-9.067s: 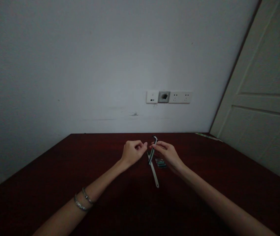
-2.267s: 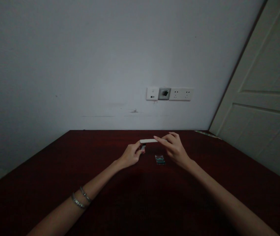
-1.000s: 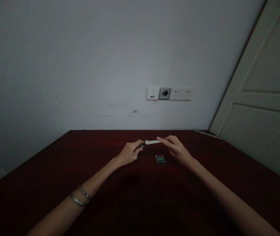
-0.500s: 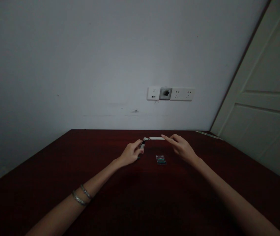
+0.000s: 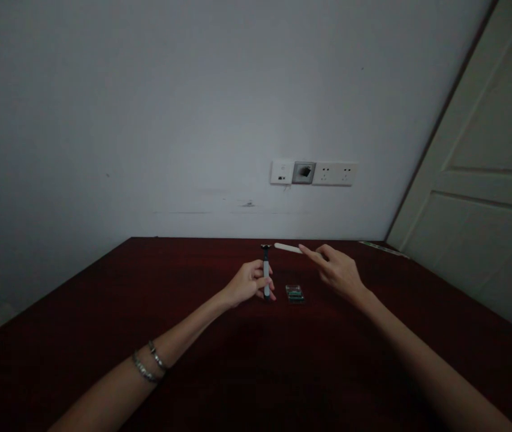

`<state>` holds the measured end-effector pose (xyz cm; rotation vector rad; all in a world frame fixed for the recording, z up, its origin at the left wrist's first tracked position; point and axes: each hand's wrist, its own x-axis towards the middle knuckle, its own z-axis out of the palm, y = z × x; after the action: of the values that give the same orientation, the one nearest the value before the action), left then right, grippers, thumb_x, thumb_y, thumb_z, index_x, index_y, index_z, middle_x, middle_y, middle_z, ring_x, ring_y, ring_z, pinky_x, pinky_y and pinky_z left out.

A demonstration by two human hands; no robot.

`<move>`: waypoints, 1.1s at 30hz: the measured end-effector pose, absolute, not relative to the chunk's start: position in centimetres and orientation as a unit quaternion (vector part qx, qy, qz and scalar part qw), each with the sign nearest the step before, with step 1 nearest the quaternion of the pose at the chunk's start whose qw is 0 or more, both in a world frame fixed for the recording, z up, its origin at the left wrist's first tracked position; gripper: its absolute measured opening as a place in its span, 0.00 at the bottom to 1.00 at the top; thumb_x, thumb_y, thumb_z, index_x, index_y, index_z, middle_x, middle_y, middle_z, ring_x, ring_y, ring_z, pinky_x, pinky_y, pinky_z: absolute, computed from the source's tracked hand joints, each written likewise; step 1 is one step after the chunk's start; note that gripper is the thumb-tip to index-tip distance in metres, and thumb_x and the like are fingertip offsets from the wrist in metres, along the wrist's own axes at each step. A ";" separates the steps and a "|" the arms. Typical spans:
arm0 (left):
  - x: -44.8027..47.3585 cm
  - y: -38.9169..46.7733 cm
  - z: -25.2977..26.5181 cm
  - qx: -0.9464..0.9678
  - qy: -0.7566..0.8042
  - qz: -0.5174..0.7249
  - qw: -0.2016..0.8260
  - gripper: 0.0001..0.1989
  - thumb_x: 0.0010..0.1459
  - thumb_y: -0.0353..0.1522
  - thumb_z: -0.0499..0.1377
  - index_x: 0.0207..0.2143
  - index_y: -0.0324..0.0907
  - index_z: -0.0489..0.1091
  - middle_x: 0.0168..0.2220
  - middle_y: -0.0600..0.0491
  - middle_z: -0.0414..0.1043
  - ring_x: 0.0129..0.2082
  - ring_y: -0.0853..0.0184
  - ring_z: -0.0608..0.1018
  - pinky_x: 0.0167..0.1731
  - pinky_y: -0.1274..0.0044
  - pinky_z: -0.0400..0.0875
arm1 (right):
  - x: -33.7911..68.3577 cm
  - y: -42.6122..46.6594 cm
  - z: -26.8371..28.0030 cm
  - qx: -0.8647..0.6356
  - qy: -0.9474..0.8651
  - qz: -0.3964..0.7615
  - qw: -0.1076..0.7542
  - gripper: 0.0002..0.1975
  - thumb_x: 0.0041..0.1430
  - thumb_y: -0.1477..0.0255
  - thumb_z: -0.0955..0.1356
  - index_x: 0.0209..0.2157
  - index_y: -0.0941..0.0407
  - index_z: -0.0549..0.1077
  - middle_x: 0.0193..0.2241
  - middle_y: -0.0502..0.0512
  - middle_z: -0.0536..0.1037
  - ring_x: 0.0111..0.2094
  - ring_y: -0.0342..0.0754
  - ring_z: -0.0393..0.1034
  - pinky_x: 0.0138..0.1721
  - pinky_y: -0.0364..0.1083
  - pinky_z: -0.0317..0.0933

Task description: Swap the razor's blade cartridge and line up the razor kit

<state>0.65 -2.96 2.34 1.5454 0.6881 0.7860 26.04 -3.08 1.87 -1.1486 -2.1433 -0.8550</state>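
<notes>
My left hand [image 5: 249,283] is closed around the pale grey handle of a razor [image 5: 266,271]. The razor stands nearly upright, its dark head at the top. In my right hand [image 5: 334,270] is a slim white stick [image 5: 287,247] with a rounded end, and my index finger lies along it. Its tip points left, close to the razor's head; whether they touch I cannot tell. What part of the stick my palm covers is hidden. Between and below the hands, a small clear plastic case [image 5: 294,293] with greenish parts lies on the dark red table [image 5: 238,366].
Behind the table rises a pale wall [image 5: 184,120] with a row of sockets [image 5: 332,173]. A panelled door [image 5: 485,180] is on the right. A thin patterned strip [image 5: 384,248] lies at the table's far right edge.
My left hand has shifted slightly right and turned the razor from a slant to nearly upright, its handle facing me. The white stick has tilted, its left tip now higher.
</notes>
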 end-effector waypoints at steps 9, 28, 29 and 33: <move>0.6 -2.9 2.4 0.673 0.295 0.342 0.586 0.09 0.51 0.30 0.56 0.34 0.39 0.57 0.24 0.55 0.68 0.21 0.69 0.76 0.21 0.80 0.68 | 24.6 -3.5 2.1 -0.404 -0.812 -0.295 0.301 0.28 0.55 0.81 0.58 0.57 0.49 0.60 0.30 0.54 0.68 0.28 0.44 0.60 0.29 0.41 0.57; 0.8 -1.8 0.5 0.721 0.294 0.385 0.496 0.07 0.49 0.23 0.52 0.32 0.38 0.60 0.24 0.56 0.68 0.22 0.73 0.74 0.25 0.80 0.68 | 17.8 -9.0 2.7 -0.427 -0.492 0.535 0.537 0.17 0.50 0.56 0.66 0.29 0.55 0.61 0.16 0.40 0.59 0.11 0.33 0.42 0.10 0.35 0.35; 0.9 -1.9 0.4 0.721 0.291 0.385 0.497 0.07 0.49 0.23 0.53 0.32 0.38 0.60 0.24 0.56 0.68 0.22 0.73 0.73 0.25 0.80 0.68 | 17.6 -9.3 2.7 -0.417 -0.483 0.553 0.536 0.17 0.50 0.56 0.66 0.30 0.54 0.61 0.15 0.39 0.58 0.10 0.33 0.41 0.10 0.35 0.34; 1.1 -2.2 0.5 0.720 0.275 0.387 0.506 0.06 0.50 0.24 0.54 0.32 0.38 0.59 0.24 0.56 0.67 0.23 0.73 0.74 0.26 0.79 0.69 | 16.3 -10.6 1.9 -0.380 -0.459 0.601 0.533 0.17 0.50 0.55 0.65 0.30 0.54 0.61 0.13 0.38 0.52 0.11 0.33 0.37 0.10 0.34 0.33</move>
<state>1.11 -2.20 0.48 1.7371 0.6628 0.9334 16.33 -10.55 1.90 -0.9059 -1.0939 1.4333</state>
